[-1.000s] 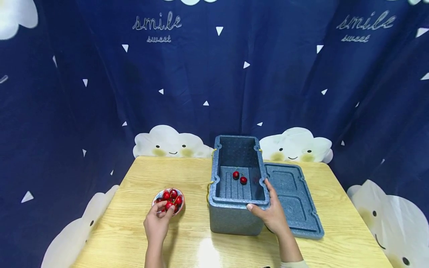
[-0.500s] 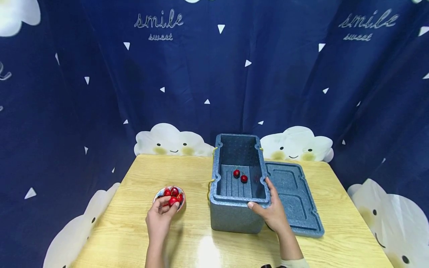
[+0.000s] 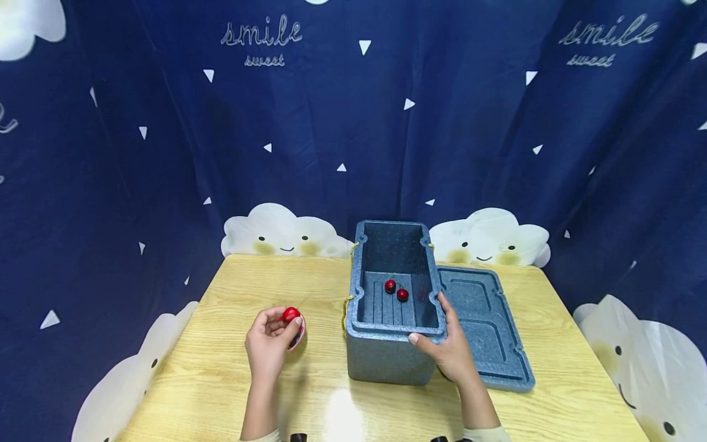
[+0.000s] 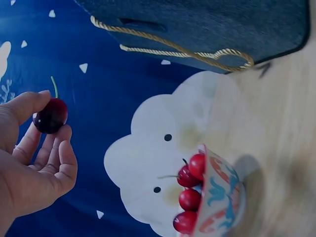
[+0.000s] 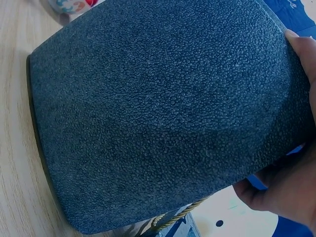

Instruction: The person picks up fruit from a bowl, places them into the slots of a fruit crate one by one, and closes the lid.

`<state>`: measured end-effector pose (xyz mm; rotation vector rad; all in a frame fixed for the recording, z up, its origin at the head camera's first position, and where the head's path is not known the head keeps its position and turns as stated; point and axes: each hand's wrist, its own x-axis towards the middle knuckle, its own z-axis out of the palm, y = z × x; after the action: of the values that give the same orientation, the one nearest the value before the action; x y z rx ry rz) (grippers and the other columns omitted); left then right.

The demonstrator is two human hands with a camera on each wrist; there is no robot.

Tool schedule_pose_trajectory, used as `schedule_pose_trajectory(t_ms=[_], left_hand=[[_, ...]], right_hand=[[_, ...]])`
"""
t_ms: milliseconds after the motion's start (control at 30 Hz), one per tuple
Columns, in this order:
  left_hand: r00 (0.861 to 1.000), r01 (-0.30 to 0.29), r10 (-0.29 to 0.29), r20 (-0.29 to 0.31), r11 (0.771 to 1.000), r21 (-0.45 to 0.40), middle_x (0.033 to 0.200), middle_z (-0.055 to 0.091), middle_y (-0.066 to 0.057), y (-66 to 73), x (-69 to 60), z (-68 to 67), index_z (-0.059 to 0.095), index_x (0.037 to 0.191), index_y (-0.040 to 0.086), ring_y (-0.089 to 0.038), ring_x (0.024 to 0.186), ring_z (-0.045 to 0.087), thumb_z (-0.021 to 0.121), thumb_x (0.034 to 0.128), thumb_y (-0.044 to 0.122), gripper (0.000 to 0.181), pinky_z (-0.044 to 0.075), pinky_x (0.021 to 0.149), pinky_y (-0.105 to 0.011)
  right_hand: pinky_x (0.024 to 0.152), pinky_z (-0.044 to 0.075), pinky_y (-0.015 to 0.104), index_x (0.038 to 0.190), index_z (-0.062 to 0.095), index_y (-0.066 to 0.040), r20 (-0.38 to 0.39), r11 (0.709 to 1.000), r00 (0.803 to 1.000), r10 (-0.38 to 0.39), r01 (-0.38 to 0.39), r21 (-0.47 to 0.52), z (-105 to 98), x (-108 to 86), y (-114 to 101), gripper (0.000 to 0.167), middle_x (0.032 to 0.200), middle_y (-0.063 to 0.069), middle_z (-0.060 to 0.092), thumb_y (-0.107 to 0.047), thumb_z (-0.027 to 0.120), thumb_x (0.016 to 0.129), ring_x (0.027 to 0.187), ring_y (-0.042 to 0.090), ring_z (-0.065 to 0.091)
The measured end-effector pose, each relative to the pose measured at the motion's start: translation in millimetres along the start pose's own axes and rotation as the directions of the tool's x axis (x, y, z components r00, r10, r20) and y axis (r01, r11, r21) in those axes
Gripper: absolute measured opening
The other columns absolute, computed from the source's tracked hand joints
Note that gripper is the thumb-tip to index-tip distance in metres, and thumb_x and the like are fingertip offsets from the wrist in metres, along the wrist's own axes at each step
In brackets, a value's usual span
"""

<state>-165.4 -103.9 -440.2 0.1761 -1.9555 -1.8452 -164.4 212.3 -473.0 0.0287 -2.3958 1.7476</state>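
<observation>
My left hand (image 3: pixel 269 344) pinches a red cherry (image 3: pixel 291 314) between thumb and fingers, above the small bowl (image 3: pixel 301 339). In the left wrist view the held cherry (image 4: pixel 50 116) has a green stem, and several cherries (image 4: pixel 190 199) sit in the patterned bowl (image 4: pixel 217 202), apart from the hand. The blue-grey foam box (image 3: pixel 389 359) stands uncovered with two cherries (image 3: pixel 402 295) on its floor. My right hand (image 3: pixel 454 353) grips its near right corner, thumb on the front rim. From the right wrist, the box's textured wall (image 5: pixel 158 118) fills most of the view beside that hand (image 5: pixel 291 187).
The box's lid (image 3: pixel 486 328) lies on the wooden table (image 3: pixel 315 276) to the right of the box. Yellow rope (image 3: pixel 345 316) hangs along the box's left side. A dark blue curtain (image 3: pixel 309 110) stands behind the table.
My left hand has lifted the cherry up from the bowl and moved slightly to the right, now covering more of the bowl. The right hand keeps its hold on the box.
</observation>
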Motion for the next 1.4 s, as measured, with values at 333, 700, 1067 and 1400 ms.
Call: schedule_pose_trajectory(t_ms=[333, 700, 1067, 1400], left_hand=[[0.997, -0.054, 0.053, 0.053, 0.999, 0.007, 0.088, 0.063, -0.021, 25.7, 3.1, 15.6, 0.063, 0.097, -0.010, -0.017, 0.073, 0.060, 0.075, 0.0712, -0.008, 0.029, 0.049, 0.065, -0.018], [0.991, -0.080, 0.081, 0.110, 0.997, -0.009, 0.091, 0.065, -0.013, 19.9, 24.3, 32.2, 0.065, 0.097, -0.004, -0.021, 0.078, 0.060, 0.080, 0.0693, -0.001, 0.032, 0.049, 0.069, -0.021], [0.972, -0.153, 0.143, 0.184, 0.988, 0.038, 0.082, 0.066, -0.014, 38.9, 34.2, 44.0, 0.066, 0.090, -0.004, -0.024, 0.075, 0.061, 0.080, 0.0710, 0.003, 0.025, 0.049, 0.067, -0.023], [0.953, -0.262, 0.254, 0.167, 0.965, 0.024, 0.077, 0.066, -0.008, 30.3, 61.3, 61.8, 0.067, 0.086, 0.001, -0.019, 0.070, 0.061, 0.082, 0.0695, 0.010, 0.024, 0.049, 0.063, -0.022]], right_hand=[[0.101, 0.021, 0.057, 0.149, 0.015, -0.022, -0.002, 1.000, 1.000, 0.003, -0.003, -0.005, -1, -2.0, -1, 0.098, 0.150, 0.017, 0.017, -0.022, 0.079, 0.074, 0.131, 0.038, 0.022], [0.101, 0.019, 0.059, 0.149, 0.015, -0.022, -0.004, 1.000, 1.000, 0.014, -0.014, -0.017, -3, -2.6, 0, 0.098, 0.151, 0.016, 0.016, -0.024, 0.079, 0.075, 0.133, 0.039, 0.019], [0.101, 0.019, 0.060, 0.149, 0.016, -0.024, -0.003, 0.999, 1.000, 0.020, -0.020, -0.032, -3, -2.2, 0, 0.098, 0.151, 0.015, 0.016, -0.026, 0.079, 0.074, 0.133, 0.039, 0.019], [0.100, 0.020, 0.061, 0.149, 0.016, -0.023, 0.003, 0.999, 1.000, 0.002, -0.002, -0.034, -1, 0.0, 0, 0.098, 0.151, 0.016, 0.015, -0.026, 0.079, 0.074, 0.133, 0.041, 0.018]])
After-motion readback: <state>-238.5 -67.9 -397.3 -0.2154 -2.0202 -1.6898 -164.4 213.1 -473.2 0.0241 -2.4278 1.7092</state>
